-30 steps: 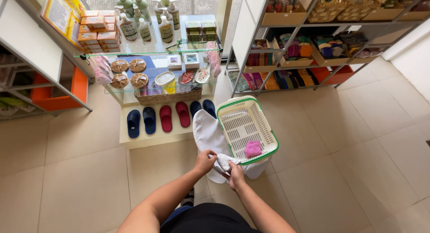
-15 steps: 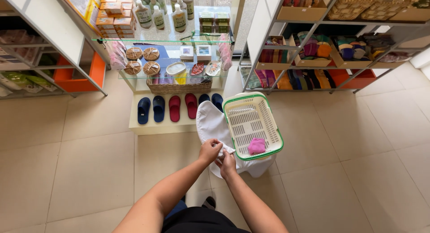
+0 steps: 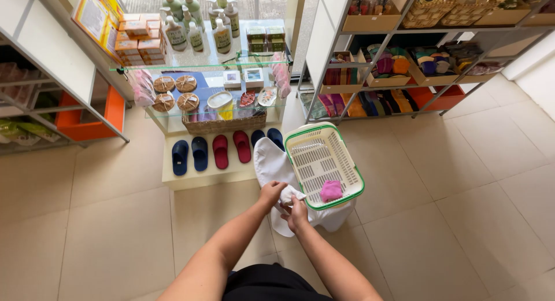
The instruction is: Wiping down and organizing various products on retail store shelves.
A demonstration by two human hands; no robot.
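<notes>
Floor: large glossy beige tiles (image 3: 462,179).
Centre: glass-shelved display stand (image 3: 219,64) with bottles and boxes, backed by a bright window (image 3: 144,0).
Right: grey metal rack (image 3: 404,58) holding colourful goods.
Left: white metal shelving (image 3: 52,87) with orange bin (image 3: 92,113).

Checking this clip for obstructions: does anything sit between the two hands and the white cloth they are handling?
Nothing visible does. The left hand and right hand both grip the white cloth directly; the basket lies beside them.
</notes>
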